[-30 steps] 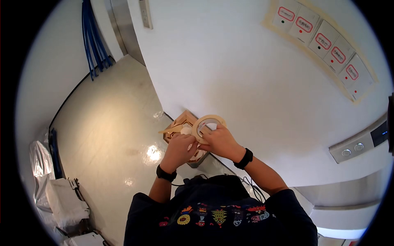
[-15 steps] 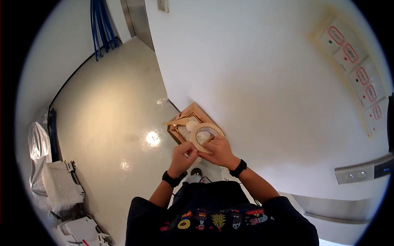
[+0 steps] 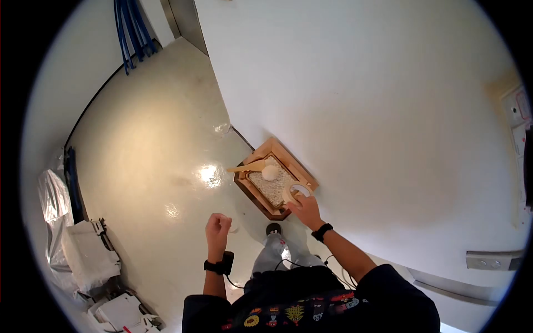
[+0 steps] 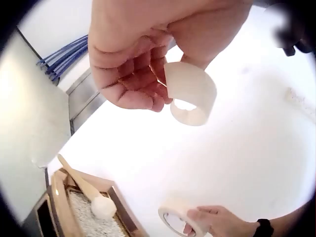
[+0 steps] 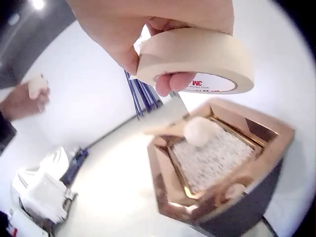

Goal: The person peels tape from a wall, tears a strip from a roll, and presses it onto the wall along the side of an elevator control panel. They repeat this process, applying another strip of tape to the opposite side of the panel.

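My left hand (image 3: 217, 232) is raised over the floor. It pinches a short strip of pale tape (image 4: 191, 86), curled into a loop that hangs from the thumb and fingers. My right hand (image 3: 307, 212) grips a roll of masking tape (image 5: 197, 52), two fingertips showing inside its core. That roll is above the near right corner of a copper-rimmed bin (image 3: 302, 170) topped with pale gravel (image 5: 222, 158). On the gravel lies a round whitish head (image 4: 103, 207) with a tan wooden-looking handle (image 4: 76, 176) reaching out over the rim.
A white wall (image 3: 377, 144) rises directly right of the bin. Blue tubes (image 3: 132, 36) hang at the far left, and plastic-wrapped white items (image 3: 89, 252) stand on the left. A shoe (image 3: 273, 228) is just in front of the bin. Cables hang near the waist.
My hands were together at the tape roll; the left has since moved apart, down and left, with a strip of tape. The right has shifted slightly right with the roll, uncovering the bin.
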Available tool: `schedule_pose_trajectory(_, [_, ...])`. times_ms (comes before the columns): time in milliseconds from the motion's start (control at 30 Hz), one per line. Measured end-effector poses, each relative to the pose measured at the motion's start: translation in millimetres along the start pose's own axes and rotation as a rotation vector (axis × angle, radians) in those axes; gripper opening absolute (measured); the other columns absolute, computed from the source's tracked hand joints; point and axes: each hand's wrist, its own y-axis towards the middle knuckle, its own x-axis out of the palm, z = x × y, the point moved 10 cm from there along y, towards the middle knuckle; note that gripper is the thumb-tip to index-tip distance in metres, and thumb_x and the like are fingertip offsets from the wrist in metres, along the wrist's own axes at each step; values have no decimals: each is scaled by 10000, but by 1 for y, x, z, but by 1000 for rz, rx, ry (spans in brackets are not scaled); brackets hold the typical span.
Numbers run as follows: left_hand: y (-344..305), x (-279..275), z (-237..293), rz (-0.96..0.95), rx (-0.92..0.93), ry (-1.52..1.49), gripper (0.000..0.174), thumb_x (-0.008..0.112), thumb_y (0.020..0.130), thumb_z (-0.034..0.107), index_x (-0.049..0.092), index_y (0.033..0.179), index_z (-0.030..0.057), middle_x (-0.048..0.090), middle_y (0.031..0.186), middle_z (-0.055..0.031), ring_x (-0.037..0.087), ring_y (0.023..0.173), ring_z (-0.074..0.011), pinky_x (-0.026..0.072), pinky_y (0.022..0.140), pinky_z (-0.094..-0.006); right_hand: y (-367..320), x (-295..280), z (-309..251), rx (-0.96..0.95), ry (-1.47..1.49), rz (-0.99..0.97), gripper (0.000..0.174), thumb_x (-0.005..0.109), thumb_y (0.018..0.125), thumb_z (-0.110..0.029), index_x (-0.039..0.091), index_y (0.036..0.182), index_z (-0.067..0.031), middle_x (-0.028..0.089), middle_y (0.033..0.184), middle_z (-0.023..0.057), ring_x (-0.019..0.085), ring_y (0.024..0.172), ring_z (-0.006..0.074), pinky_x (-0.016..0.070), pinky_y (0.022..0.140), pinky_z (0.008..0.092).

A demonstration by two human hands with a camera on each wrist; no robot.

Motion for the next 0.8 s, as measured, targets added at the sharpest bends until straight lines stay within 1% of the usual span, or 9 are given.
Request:
schedule_pose_trajectory(167, [-4, -19, -8, 39, 47, 118, 223, 599, 823, 11, 464, 997, 46, 494, 855, -22, 503, 721, -89, 439, 648, -227, 14, 72, 54, -188, -272, -61, 274, 633, 744, -316, 641, 731, -42, 610, 735, 129, 558, 797, 310, 397, 780, 408])
schedule_pose_trajectory(300, [-9, -9, -15, -6, -87, 38, 316, 555, 826, -7, 439, 1115, 46, 501, 920, -53, 508, 773, -102, 455, 672, -234, 21, 123, 81, -110, -445, -217, 317, 633, 761, -350, 660, 761, -34, 621, 781, 122, 546, 893, 290, 397, 847, 398])
schedule_pose_trajectory(367, [-7, -2, -10, -26, -58, 118, 425, 530, 819, -17, 414, 1221, 60, 524, 965, -75, 537, 772, -115, 467, 669, -234, 20, 141, 89, -53, -514, -326, 338, 632, 772, -364, 667, 796, -29, 625, 811, 111, 532, 931, 283, 387, 886, 389])
schedule_pose_trajectory(400, [-7, 4, -9, -46, -75, 144, 458, 525, 814, -22, 404, 1246, 72, 528, 973, -77, 544, 791, -119, 470, 666, -237, 16, 145, 89, -56, -559, -355, 358, 636, 781, -377, 670, 856, -29, 617, 913, 106, 517, 959, 282, 365, 933, 388])
schedule_pose_trajectory(500, [-2, 39, 9, -150, -129, 180, 514, 511, 802, -36, 383, 1287, 76, 522, 976, -75, 549, 791, -118, 482, 668, -238, 5, 143, 77, -254, -512, -95, 299, 672, 741, -326, 662, 819, -38, 602, 871, 102, 503, 914, 271, 380, 862, 404])
schedule_pose_trajectory(533, [-3, 52, 13, -199, -141, 178, 526, 507, 798, -41, 378, 1294, 73, 516, 974, -73, 548, 782, -116, 487, 671, -237, 4, 120, 65, -135, -339, -54, 356, 665, 771, -341, 635, 914, -17, 588, 954, 118, 487, 959, 288, 366, 884, 420])
schedule_pose_trajectory(600, [-5, 76, 16, -285, -120, 190, 495, 496, 813, -34, 398, 1288, 68, 525, 971, -74, 550, 790, -114, 486, 668, -238, 2, 94, 46, -126, -51, 120, 392, 651, 801, -357, 607, 1005, -25, 578, 1031, 128, 496, 990, 302, 374, 892, 416])
schedule_pose_trajectory(733, [-19, 142, 22, -503, -70, 290, 416, 479, 847, -10, 451, 1257, 56, 553, 905, -67, 556, 752, -97, 470, 632, -228, -22, -12, -20, 32, 752, 115, 283, 664, 802, -268, 613, 957, -37, 617, 964, 116, 566, 914, 275, 441, 807, 349])
schedule_pose_trajectory(800, [-34, 183, 32, -634, 10, 395, 372, 483, 857, 13, 488, 1225, 71, 576, 852, -66, 551, 665, -106, 467, 595, -244, -52, -84, -55, -125, 492, 168, 258, 658, 806, -224, 621, 1002, -61, 615, 937, 104, 566, 892, 255, 443, 788, 336])
